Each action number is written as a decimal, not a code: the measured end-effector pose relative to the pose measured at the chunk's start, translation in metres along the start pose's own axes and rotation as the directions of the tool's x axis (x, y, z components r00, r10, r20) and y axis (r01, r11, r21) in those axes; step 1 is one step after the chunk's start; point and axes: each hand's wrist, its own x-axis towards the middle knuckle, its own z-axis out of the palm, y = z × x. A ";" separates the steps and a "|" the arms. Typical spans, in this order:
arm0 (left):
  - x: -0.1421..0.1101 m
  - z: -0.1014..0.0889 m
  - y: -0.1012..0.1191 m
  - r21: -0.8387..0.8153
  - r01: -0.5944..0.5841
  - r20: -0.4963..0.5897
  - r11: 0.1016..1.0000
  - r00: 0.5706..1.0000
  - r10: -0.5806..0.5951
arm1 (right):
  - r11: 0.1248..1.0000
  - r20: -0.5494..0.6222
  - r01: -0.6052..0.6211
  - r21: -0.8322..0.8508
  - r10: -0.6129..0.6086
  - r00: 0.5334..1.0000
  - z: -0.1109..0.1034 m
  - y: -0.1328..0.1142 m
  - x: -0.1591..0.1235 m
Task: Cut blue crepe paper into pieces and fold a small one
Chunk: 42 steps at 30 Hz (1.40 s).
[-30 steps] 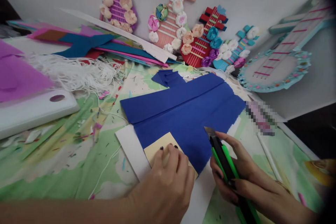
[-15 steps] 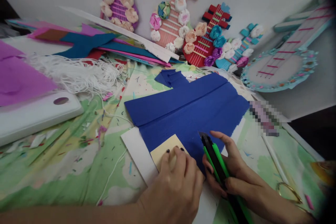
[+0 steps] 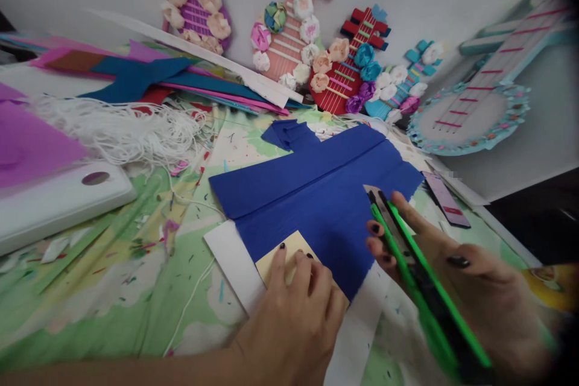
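My left hand (image 3: 294, 313) bends over a pale yellow card (image 3: 270, 264), pinning it with the fingertips on the blue crepe paper (image 3: 312, 199). The blue sheet has a long fold and a ragged right edge. White paper (image 3: 235, 262) shows beneath it on the left and at the lower right. My right hand (image 3: 470, 289) is wrapped round a green and black utility knife (image 3: 420, 277), raised over the right side of the blue sheet. Its blade is out, pointing up and left, apart from the yellow card. The palm side of the left hand is hidden.
Several paper-flower guitars, such as a red one (image 3: 337, 87), lean along the wall. At left lie tangled white string (image 3: 122, 129), coloured paper strips (image 3: 136, 75) and a white board with a hole (image 3: 58, 205). Scraps litter the patterned cloth (image 3: 136, 289).
My right hand has lifted the utility knife up and to the right, away from the left hand, and turned it. The left hand stays on the yellow card. The view has shifted slightly.
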 end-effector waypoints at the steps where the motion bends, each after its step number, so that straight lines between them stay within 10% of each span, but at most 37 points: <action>1: 0.000 0.000 0.000 -0.002 0.000 0.005 1.000 1.000 0.000 | 1.000 0.002 -0.007 0.001 0.007 1.000 0.000 -0.003 0.001; 33: -0.001 0.005 0.000 0.027 0.001 -0.013 1.000 1.000 -0.001 | 0.999 -0.175 -0.037 -0.025 0.032 0.984 0.006 0.028 0.045; 38: 0.000 0.005 0.000 0.037 0.007 -0.049 0.999 0.999 -0.005 | 0.974 -0.053 0.101 -0.203 -0.113 0.992 0.000 0.027 0.047; 42: 0.001 0.004 0.000 0.022 0.005 -0.034 1.000 0.999 -0.004 | 0.772 0.117 0.320 -0.549 -0.308 0.944 0.002 0.025 0.047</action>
